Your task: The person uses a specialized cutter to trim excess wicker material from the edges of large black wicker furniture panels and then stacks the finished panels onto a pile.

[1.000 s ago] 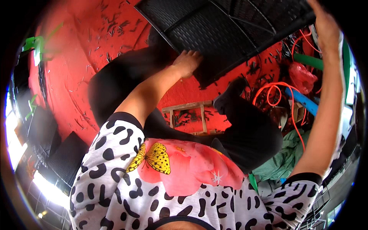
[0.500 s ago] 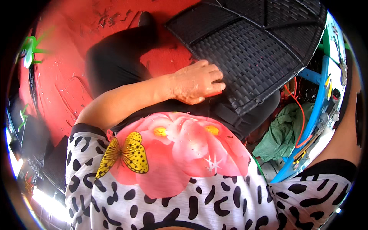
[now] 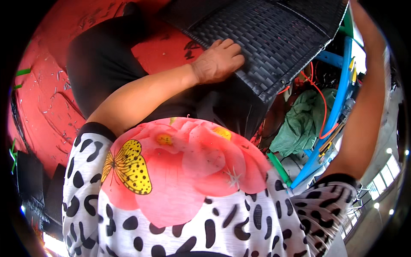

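Note:
A black woven panel (image 3: 274, 43), like plastic wicker on a frame, lies slanted across the upper middle and over my lap. My left hand (image 3: 220, 60) is closed on its near left edge, fingers curled over the weave and knuckles up. Under the palm the thumb is hidden. My right forearm (image 3: 364, 103) stretches up along the right side, past the panel's right edge. Its hand is beyond the top of the picture, so its fingers do not show.
A blue-framed stand (image 3: 338, 107) at the right carries several hand tools. Beneath it lie a green cloth sack (image 3: 302, 122) and an orange hose (image 3: 324, 103). Dark scraps litter the red floor mat (image 3: 47, 111). My bent leg (image 3: 107, 60) crosses the upper left.
The view has shifted; the panel and my left hand now appear higher and further left. My right arm has swung upward from the right rim. The left hand keeps its hold on the panel.

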The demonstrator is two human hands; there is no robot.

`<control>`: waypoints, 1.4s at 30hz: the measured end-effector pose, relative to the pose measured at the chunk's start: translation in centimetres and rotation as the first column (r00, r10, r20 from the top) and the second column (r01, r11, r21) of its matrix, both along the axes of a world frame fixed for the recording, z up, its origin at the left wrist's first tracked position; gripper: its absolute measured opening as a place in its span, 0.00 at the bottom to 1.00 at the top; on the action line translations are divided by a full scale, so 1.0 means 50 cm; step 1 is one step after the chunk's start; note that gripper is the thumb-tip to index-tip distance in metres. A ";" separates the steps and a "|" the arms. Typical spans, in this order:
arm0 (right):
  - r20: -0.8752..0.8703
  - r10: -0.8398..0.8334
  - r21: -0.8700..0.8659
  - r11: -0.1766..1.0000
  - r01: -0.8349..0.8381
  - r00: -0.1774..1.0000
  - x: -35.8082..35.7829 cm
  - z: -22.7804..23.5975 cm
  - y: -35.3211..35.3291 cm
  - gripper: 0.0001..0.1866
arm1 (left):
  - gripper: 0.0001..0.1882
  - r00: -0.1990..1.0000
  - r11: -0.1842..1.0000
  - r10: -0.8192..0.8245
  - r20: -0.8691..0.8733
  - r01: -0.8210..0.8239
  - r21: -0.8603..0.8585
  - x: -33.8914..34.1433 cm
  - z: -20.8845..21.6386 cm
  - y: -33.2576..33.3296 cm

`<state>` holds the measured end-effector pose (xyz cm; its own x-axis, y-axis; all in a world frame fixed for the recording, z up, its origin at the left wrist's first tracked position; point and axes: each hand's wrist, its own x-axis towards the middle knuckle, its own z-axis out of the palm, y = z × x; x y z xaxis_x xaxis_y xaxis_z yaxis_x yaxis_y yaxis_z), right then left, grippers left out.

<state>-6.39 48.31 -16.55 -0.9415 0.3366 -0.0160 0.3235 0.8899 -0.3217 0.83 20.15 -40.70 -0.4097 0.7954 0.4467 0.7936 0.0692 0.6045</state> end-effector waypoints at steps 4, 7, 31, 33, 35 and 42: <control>0.052 0.758 -0.309 0.631 -0.712 0.650 0.182 -0.119 -0.232 0.20 | 0.10 0.996 0.996 0.087 -0.015 -0.087 -0.008 -0.004 -0.012 -0.033; 0.124 0.749 -0.299 0.654 -0.695 0.651 0.261 -0.135 -0.231 0.23 | 0.10 0.997 0.997 0.077 -0.019 -0.077 0.001 0.003 -0.005 -0.013; -0.273 0.657 0.035 0.737 -0.675 0.703 0.356 -0.217 -0.223 0.23 | 0.11 0.998 0.997 0.063 -0.017 -0.062 0.052 -0.002 -0.004 -0.005; -0.374 0.585 0.074 0.793 -0.605 0.720 0.368 -0.228 -0.220 0.27 | 0.11 0.997 0.997 0.074 -0.013 -0.073 0.039 -0.004 -0.004 -0.008; -0.376 0.568 0.111 0.812 -0.573 0.732 0.379 -0.230 -0.221 0.28 | 0.11 0.998 0.998 0.059 -0.023 -0.058 0.033 -0.004 0.001 -0.004; -0.438 0.529 0.155 0.841 -0.518 0.727 0.351 -0.218 -0.218 0.32 | 0.11 0.999 0.996 0.045 -0.007 -0.044 0.072 -0.010 0.006 -0.008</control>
